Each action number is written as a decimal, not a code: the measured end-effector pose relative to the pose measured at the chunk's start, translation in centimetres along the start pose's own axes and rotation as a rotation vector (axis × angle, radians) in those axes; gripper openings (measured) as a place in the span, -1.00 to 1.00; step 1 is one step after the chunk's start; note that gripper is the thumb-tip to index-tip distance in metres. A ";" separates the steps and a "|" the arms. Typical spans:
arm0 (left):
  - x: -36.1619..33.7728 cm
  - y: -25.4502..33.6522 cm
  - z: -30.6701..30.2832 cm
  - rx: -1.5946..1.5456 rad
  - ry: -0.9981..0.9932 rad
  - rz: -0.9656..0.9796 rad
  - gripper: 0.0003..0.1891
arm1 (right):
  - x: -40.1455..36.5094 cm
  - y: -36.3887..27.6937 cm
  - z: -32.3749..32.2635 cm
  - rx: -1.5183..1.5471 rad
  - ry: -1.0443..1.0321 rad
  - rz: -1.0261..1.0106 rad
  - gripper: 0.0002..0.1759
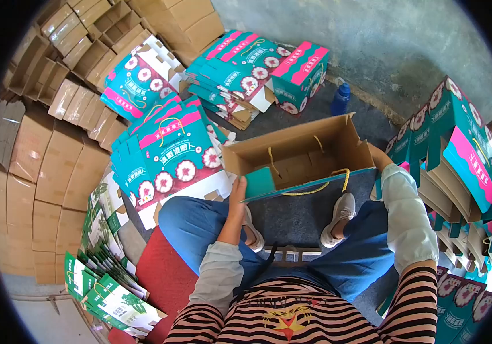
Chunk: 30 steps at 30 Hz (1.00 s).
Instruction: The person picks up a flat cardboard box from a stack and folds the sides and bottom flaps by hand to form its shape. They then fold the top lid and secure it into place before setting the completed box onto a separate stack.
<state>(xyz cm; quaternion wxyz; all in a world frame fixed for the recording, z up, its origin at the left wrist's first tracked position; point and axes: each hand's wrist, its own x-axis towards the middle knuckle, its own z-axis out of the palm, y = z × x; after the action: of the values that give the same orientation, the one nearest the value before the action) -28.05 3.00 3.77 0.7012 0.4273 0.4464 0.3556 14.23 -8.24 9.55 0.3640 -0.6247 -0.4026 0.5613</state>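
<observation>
Between my knees is a cardboard gift box (297,157), its top open and its plain brown inside facing me. Yellow cord handles hang at its two long sides, and a teal flap (259,182) stands out at the near left corner. My left hand (237,198) grips that left corner beside the flap, thumb upward. At the opposite end, my right hand (379,157) holds the right wall; its fingers are partly hidden behind the cardboard.
Flat teal-and-pink cartons (168,146) lie piled at the left. A closed printed box (300,77) and a blue bottle (341,99) stand near the wall. Brown cartons (45,172) are stacked far left, green-white boxes (111,298) lower left. More teal boxes (452,143) stand right.
</observation>
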 end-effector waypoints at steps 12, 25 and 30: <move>0.1 -1.8 0.2 0.217 -0.049 0.164 -0.53 | 0.1 0.1 2.0 0.298 0.204 0.254 -0.26; -0.9 2.5 2.8 0.745 0.204 0.301 -0.54 | -0.1 -3.1 5.2 -1.056 0.020 0.192 -0.22; -0.5 2.1 3.6 0.885 0.381 0.671 -0.63 | 0.3 -2.4 5.5 -1.030 0.158 0.097 -0.18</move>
<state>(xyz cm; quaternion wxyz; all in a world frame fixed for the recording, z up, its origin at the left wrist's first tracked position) -25.11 2.38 6.74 0.2125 0.7259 0.5109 0.4085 8.54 -6.94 11.03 0.0124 -0.7811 -0.5685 0.2577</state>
